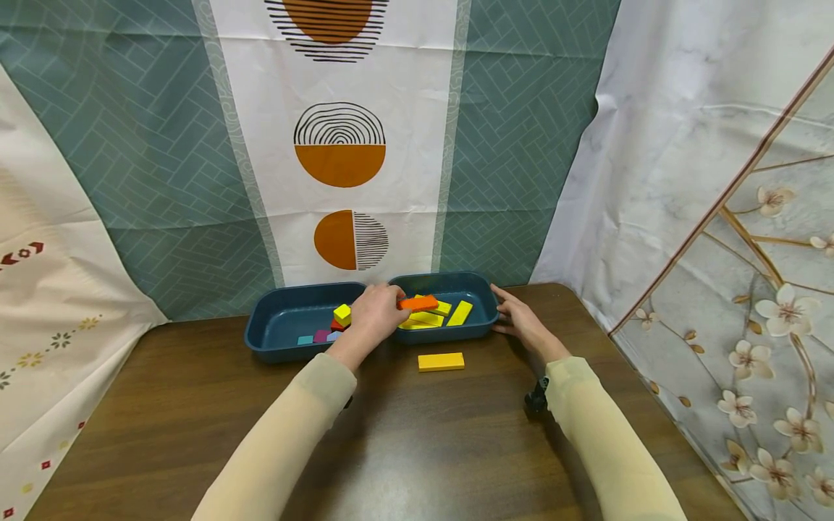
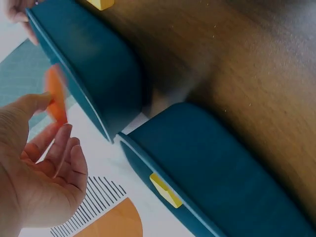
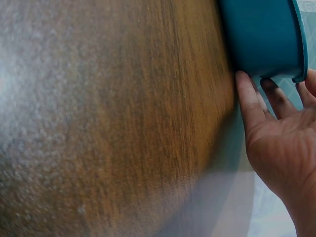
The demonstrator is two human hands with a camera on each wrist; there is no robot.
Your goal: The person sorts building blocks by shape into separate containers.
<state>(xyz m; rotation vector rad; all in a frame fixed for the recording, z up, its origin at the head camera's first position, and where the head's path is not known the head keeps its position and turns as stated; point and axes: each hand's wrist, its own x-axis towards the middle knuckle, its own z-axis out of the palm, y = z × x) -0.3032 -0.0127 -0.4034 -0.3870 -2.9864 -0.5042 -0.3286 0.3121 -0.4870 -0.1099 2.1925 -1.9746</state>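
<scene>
My left hand point(image 1: 376, 312) pinches an orange block point(image 1: 419, 303) between thumb and fingers, above the left part of the right-hand blue tray point(image 1: 456, 334). The left wrist view shows the orange block point(image 2: 57, 94) blurred, near that tray's rim. Several yellow blocks point(image 1: 460, 312) lie inside this tray. My right hand point(image 1: 521, 318) rests against the tray's right end, fingers extended along its wall; in the right wrist view the fingertips touch the tray point(image 3: 266, 39). A single yellow-orange block point(image 1: 441, 362) lies on the table just in front.
A second blue tray point(image 1: 280, 356) stands at the left, close beside the first. It holds a yellow cube point(image 1: 342, 314), a red piece, a teal piece point(image 1: 305, 340) and purple pieces. A patterned cloth point(image 1: 417, 145) hangs behind the wooden table point(image 1: 195, 420).
</scene>
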